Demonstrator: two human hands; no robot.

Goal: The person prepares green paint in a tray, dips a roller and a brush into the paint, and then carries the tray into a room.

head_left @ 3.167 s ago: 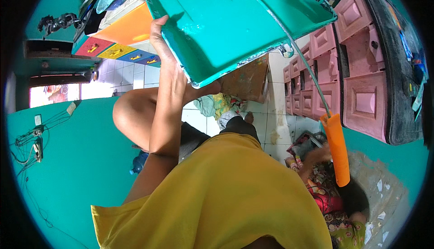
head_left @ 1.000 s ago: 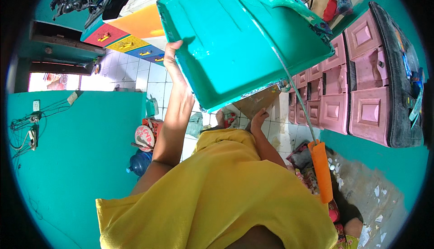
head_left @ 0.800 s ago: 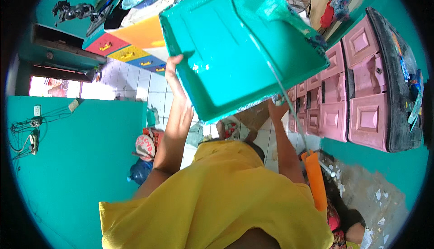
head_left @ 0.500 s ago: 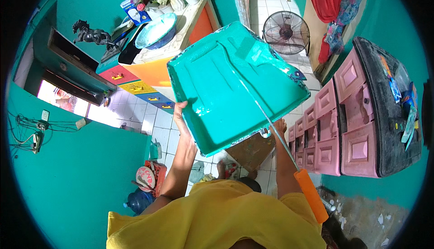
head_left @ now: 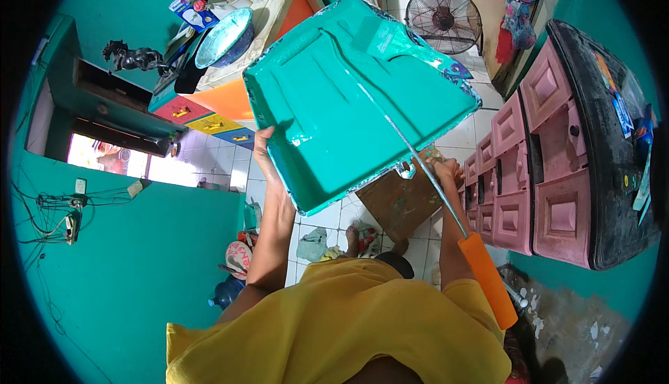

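Note:
A paint tray [head_left: 362,150] coated in teal paint is raised in front of me, tilted. My left hand [head_left: 267,157] grips its left rim, thumb over the edge. A paint roller lies across the tray; its head is sunk in teal, its thin metal rod [head_left: 397,129] crosses the lower right rim, and its orange handle [head_left: 487,279] reaches over my right forearm. My right hand [head_left: 447,170] is just below that rim, right of the rod. Its fingers are partly hidden, and whether it touches the tray is unclear.
A brown paint-specked board [head_left: 401,206] is below the tray, with a grey cloth [head_left: 312,243] on the tiles. A pink drawer unit [head_left: 561,206] stands right, a fan [head_left: 444,20] far ahead. At left, a blue basin [head_left: 226,41] sits on a colourful cabinet [head_left: 223,103]; cables [head_left: 49,206] hang on the wall.
The tray and roller have shifted up and slightly left in view. My left hand has moved with the tray; my right hand shows farther right and more fully below the rim.

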